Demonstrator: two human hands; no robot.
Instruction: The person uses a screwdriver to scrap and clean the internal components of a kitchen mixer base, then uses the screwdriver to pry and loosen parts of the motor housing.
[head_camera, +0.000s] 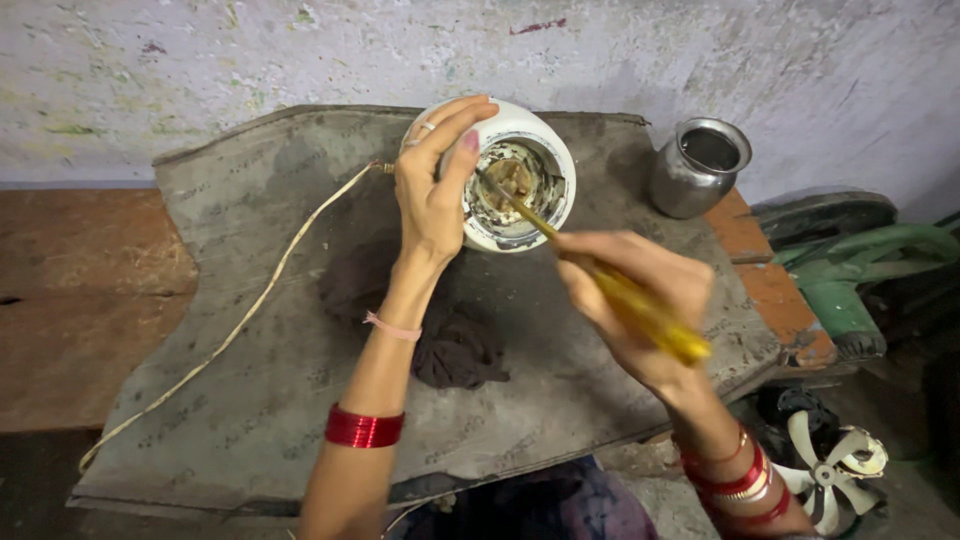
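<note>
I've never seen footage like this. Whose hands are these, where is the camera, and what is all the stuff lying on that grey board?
There is no machine here: a person works with two bare hands, and the single camera sits on that person's head, looking down. The left hand grips the side of a white round housing that stands open side up, showing a grimy metal inside. The right hand holds a yellow-handled screwdriver, its tip poked into the opening. Both rest on a worn grey board. A pale cord runs from the housing across the board, a dark cloth lies near the left wrist, and a small steel pot stands at the far right. A small white fan blade lies on the floor.
</note>
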